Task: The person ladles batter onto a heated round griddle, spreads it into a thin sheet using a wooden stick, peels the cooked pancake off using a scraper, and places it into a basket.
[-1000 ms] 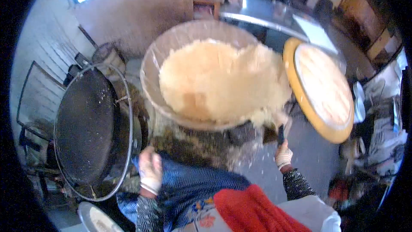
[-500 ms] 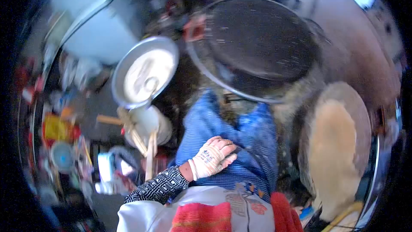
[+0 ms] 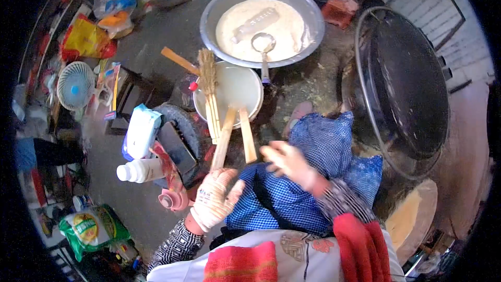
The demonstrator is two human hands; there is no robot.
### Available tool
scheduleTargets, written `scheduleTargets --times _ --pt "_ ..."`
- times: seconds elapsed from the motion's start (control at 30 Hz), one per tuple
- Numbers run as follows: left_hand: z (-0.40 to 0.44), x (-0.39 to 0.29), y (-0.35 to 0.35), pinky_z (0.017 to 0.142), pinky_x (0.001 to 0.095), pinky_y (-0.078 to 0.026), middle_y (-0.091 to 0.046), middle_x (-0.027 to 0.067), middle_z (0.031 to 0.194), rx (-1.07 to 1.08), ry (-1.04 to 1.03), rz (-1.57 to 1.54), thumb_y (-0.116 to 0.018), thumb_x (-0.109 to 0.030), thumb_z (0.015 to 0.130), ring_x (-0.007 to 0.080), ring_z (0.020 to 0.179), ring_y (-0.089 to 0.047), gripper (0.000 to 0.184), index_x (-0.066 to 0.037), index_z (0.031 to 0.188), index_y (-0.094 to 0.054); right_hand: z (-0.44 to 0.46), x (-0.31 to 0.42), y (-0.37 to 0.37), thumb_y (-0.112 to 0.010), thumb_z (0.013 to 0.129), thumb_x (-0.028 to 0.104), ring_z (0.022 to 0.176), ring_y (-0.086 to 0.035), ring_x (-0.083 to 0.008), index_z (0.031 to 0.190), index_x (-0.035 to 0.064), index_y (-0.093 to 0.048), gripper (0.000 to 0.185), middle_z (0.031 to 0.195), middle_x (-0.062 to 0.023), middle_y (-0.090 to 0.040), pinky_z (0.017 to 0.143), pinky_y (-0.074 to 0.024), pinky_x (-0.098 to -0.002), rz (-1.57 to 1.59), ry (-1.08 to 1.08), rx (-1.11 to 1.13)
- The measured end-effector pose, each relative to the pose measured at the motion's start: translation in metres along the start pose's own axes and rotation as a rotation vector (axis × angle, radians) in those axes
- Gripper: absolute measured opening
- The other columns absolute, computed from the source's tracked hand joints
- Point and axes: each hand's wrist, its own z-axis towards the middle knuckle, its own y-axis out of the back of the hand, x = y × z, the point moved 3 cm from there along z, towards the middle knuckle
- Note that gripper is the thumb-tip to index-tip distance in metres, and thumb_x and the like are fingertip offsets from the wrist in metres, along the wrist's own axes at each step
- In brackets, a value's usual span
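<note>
My left hand [image 3: 215, 201], in a white work glove, is open at the near end of a flat wooden stick [image 3: 224, 138]; I cannot tell if it touches. My right hand [image 3: 291, 164], somewhat blurred, is stretched out with nothing in it, below a second wooden stick [image 3: 248, 138]. Both sticks lean from a white bucket [image 3: 250, 89], which also carries a straw brush [image 3: 207, 75]. Behind the bucket stands a large metal basin [image 3: 313, 36] of pale batter, with a ladle [image 3: 264, 49] resting in it.
A large round black griddle [image 3: 409, 83] stands at right, with a pale flatbread-like sheet [image 3: 412, 214] below it. At left are a wipes pack [image 3: 143, 130], a white bottle [image 3: 140, 170], a dark phone-like slab [image 3: 176, 146], a small fan [image 3: 75, 86] and a green bag [image 3: 94, 230].
The view has swung left, so the basin and bucket now sit near the middle. My left hand has left my lap for the sticks, and my right hand has come into view.
</note>
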Motion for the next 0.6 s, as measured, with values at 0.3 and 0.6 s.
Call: scheduleTargets --times 0.3,0.6 --pt "0.033 0.04 -0.006 0.093 0.0301 -0.047 -0.064 0.0076 0.109 0.187 0.423 -1.187 -0.052 -0.022 0.1 0.0147 0.102 -0.059 0.028 -0.001 0.118 -0.06 -0.03 0.065 0.046 -0.057 0.092 0.022 0.055 -0.059 -0.0134 0.106 -0.0015 -0.052 0.028 0.081 -0.0103 -0.064 0.045 -0.0476 -0.0251 0.057 -0.045 0.261" --pt "0.121 0.026 -0.006 0.097 0.0376 -0.043 -0.056 0.0124 0.117 -0.669 0.145 -0.372 -0.057 -0.026 0.095 0.0257 0.108 -0.054 0.035 -0.002 0.12 -0.057 -0.137 0.01 0.121 -0.062 0.091 0.038 0.07 -0.063 -0.0381 0.094 0.0085 -0.057 0.03 0.077 -0.0171 -0.062 0.062 -0.0509 -0.0452 -0.675 0.272 -0.128"
